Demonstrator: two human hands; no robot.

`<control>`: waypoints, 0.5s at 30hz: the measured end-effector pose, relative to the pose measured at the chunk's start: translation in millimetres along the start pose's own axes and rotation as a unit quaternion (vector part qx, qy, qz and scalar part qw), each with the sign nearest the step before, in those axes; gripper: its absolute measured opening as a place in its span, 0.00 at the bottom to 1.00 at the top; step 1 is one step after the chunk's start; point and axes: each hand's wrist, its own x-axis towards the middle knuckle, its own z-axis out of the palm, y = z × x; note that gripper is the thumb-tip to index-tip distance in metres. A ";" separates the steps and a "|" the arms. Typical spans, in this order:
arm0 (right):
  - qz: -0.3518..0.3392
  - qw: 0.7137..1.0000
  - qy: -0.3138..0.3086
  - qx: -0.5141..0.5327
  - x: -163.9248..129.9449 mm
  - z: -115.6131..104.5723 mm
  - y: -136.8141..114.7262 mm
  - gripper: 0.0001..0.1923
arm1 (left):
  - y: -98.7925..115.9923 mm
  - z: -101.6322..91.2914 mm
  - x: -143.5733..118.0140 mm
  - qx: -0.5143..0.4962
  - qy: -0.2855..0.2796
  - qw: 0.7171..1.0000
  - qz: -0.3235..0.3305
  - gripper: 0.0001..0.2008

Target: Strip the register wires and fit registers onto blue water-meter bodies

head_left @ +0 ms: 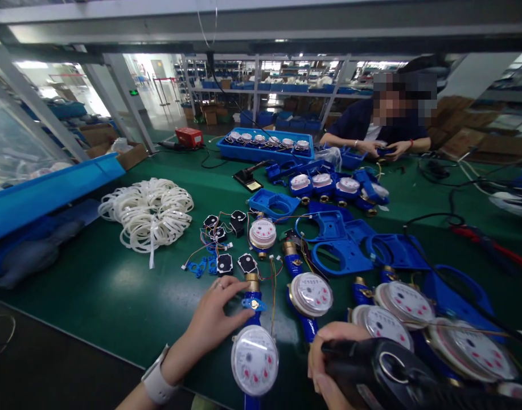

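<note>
My left hand (213, 319) reaches over the green table and its fingertips touch a small blue bracket (253, 303) on the blue pipe of a water meter (254, 359) with a white dial. A ring shows on one finger and a white band on the wrist. My right hand (329, 364) is wrapped around a black power tool (384, 373) at the bottom edge, just right of that meter. Another meter (311, 294) lies between the two hands, a little farther out.
Several more water meters (403, 304) lie to the right. Blue plastic covers (341, 256), small black modules with wires (225, 263) and a heap of white rings (152, 213) lie farther out. A blue tray of meters (264, 147) stands at the back. Another person (384, 128) works opposite.
</note>
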 end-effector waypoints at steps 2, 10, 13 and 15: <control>-0.011 1.000 0.012 -0.005 1.3 0.7 0.4 0.11 | -2.1 3.5 0.4 0.041 -0.017 0.997 0.063 0.18; 0.017 1.000 0.009 0.010 1.8 3.6 -0.6 0.13 | -11.9 12.7 1.4 0.058 0.011 0.996 0.069 0.12; 0.017 0.999 -0.020 0.045 0.8 -4.7 -0.4 0.14 | -13.1 9.3 0.0 0.060 0.013 0.996 0.067 0.16; -0.014 0.995 -0.046 0.090 3.1 -18.0 -9.1 0.13 | -13.6 4.9 -2.8 0.054 0.030 0.996 0.068 0.20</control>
